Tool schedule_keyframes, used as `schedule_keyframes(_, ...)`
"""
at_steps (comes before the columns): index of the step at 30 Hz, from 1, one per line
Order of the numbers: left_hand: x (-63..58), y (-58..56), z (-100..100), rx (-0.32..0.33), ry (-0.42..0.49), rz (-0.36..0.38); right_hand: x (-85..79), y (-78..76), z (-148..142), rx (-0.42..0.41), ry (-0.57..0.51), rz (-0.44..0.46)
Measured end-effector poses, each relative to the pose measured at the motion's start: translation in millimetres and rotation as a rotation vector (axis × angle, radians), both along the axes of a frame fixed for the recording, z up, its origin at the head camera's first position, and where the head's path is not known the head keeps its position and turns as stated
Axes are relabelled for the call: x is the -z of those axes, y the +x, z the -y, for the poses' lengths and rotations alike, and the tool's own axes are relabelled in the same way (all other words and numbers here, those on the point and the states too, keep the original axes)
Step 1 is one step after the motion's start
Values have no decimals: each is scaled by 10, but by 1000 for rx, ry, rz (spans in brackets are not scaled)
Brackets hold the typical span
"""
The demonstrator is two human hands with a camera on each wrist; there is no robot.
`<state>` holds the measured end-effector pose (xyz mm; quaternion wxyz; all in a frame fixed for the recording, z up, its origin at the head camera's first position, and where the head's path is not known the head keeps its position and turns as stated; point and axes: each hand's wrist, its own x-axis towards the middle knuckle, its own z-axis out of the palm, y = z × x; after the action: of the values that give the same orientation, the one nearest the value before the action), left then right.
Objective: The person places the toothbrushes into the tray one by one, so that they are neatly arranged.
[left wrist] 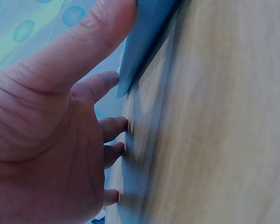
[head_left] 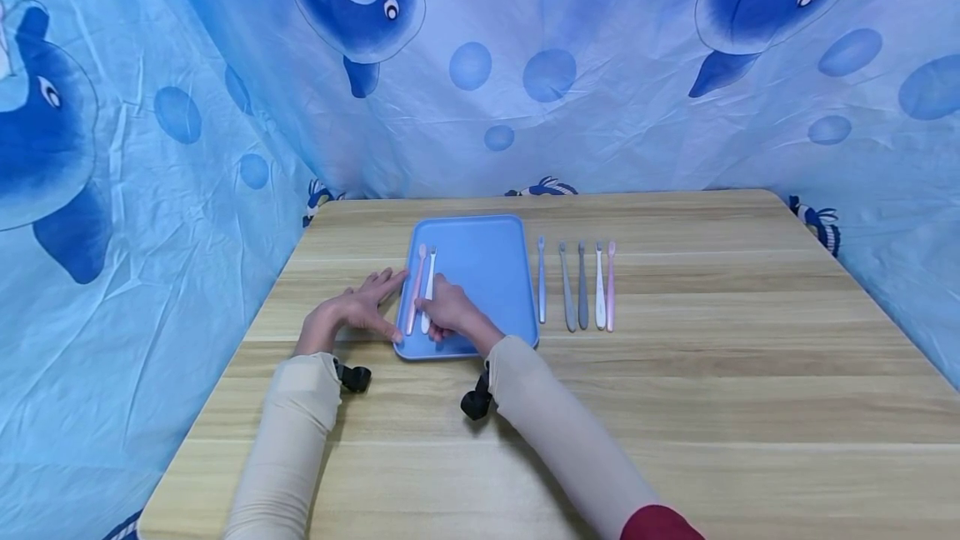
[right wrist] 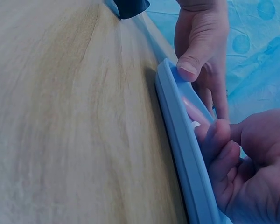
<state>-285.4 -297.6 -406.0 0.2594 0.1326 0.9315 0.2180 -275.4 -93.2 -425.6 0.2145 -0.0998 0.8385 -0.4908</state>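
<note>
A blue tray [head_left: 487, 252] lies on the table with a pink toothbrush [head_left: 417, 290] and a white toothbrush [head_left: 429, 282] side by side along its left edge. My right hand [head_left: 452, 308] is over the tray's lower left part, fingers curled and pinching the white toothbrush near its handle end. In the right wrist view only a small white tip shows by those fingers. My left hand [head_left: 358, 307] spreads its fingers at the tray's left side, thumb on the near left corner. The left wrist view shows the thumb and index finger against the tray wall [left wrist: 147, 42].
Right of the tray several toothbrushes lie roughly parallel: a blue one [head_left: 542, 282], a grey one [head_left: 567, 290], a dark grey-blue one [head_left: 582, 290], a white one [head_left: 600, 290] and a pink one [head_left: 611, 290]. A blue dolphin-print curtain [head_left: 600, 132] hangs behind the wooden table [head_left: 712, 373].
</note>
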Motion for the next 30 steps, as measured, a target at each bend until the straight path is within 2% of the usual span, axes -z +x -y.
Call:
schedule_keyframes(6, 4, 2, 1, 7, 10, -5, -27, 49, -74, -35, -28, -22)
schedule_keyframes(14, -1, 1, -1, 12, 8, -13, -85, 63, -169, -66, -5, -56)
schedule_keyframes(23, -10, 30, 5, 4, -15, -16, -249, 90, -239, -122, 0, -95)
schedule_keyframes(30, -25, 43, 5, 14, 10, -13, -361, 105, -282, -149, 27, -118)
